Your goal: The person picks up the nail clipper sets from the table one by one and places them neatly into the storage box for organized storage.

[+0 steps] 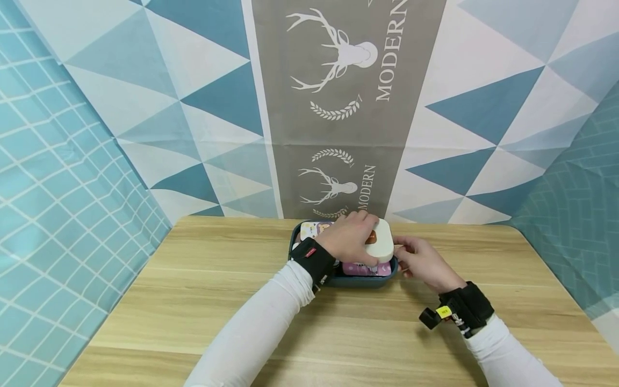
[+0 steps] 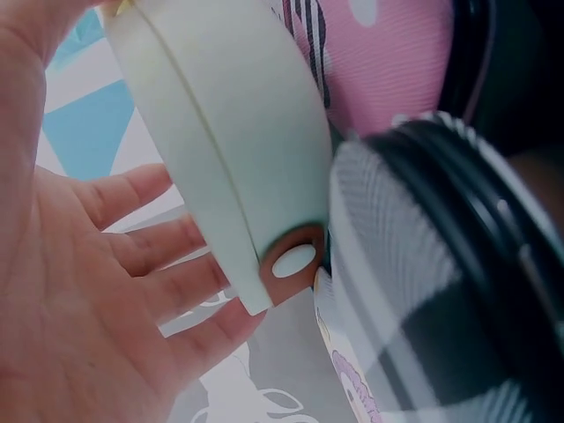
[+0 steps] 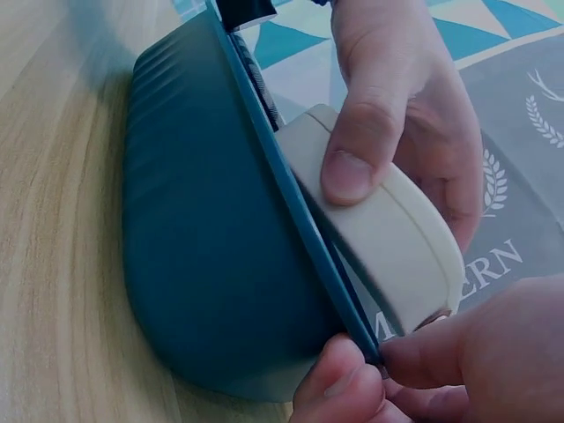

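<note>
A dark blue basket stands at the back of the table, packed with small patterned cases. My left hand grips a cream rounded case over the basket's right end; its thumb lies on the near side and its fingers on the far side. A brown clasp shows on that case. My right hand is at the basket's right end, thumb and forefinger pinching the rim. Under the cream case is a pink patterned case; beside it is a striped black-and-white case with black edging.
A white case with a cartoon print lies in the basket's far left part. The wooden table meets a patterned cloth backdrop right behind the basket. Blue tiled-pattern cloth hangs along the left side.
</note>
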A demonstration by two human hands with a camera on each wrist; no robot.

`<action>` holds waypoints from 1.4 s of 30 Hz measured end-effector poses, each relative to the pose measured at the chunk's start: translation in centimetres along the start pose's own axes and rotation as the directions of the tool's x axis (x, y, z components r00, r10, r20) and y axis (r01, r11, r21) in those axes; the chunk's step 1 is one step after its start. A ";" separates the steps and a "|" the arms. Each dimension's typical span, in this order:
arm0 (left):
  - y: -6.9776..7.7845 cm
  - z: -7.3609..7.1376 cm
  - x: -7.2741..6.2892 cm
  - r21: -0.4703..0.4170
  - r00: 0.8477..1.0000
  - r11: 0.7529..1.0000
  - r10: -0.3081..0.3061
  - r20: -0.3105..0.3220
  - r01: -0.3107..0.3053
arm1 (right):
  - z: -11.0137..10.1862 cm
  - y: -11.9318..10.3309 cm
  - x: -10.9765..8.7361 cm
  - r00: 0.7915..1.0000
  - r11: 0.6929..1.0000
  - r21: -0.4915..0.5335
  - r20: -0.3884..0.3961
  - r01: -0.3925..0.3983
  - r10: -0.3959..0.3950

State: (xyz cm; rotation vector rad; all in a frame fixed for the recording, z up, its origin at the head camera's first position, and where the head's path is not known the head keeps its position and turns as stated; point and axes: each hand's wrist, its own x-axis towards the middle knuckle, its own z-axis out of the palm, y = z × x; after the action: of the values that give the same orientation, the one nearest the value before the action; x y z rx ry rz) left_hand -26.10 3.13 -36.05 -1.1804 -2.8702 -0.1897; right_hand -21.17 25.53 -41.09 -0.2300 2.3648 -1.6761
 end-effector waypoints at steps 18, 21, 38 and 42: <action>0.8 0.1 0.2 0.063 0.999 0.998 -0.024 0.039 0.022 | -0.1 0.0 -0.1 1.000 1.000 0.013 0.005 -0.001 0.001; 0.9 0.2 0.2 0.067 0.998 0.997 -0.032 0.049 0.028 | -0.1 0.0 -0.1 1.000 1.000 0.015 0.002 -0.001 0.001; 1.2 -0.2 0.2 0.090 0.996 0.995 -0.042 0.082 0.035 | -0.1 0.2 0.2 1.000 1.000 0.013 -0.007 -0.012 0.012; 1.2 -0.1 0.3 0.087 0.995 0.996 -0.045 0.094 0.037 | -0.1 0.2 0.2 1.000 1.000 0.013 -0.010 -0.011 0.011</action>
State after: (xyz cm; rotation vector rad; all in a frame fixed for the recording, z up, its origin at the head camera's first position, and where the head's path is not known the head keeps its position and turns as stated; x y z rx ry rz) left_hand -25.46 4.22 -35.77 -1.1472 -2.9535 -0.0114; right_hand -21.39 25.67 -41.22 -0.2056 2.3576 -1.6910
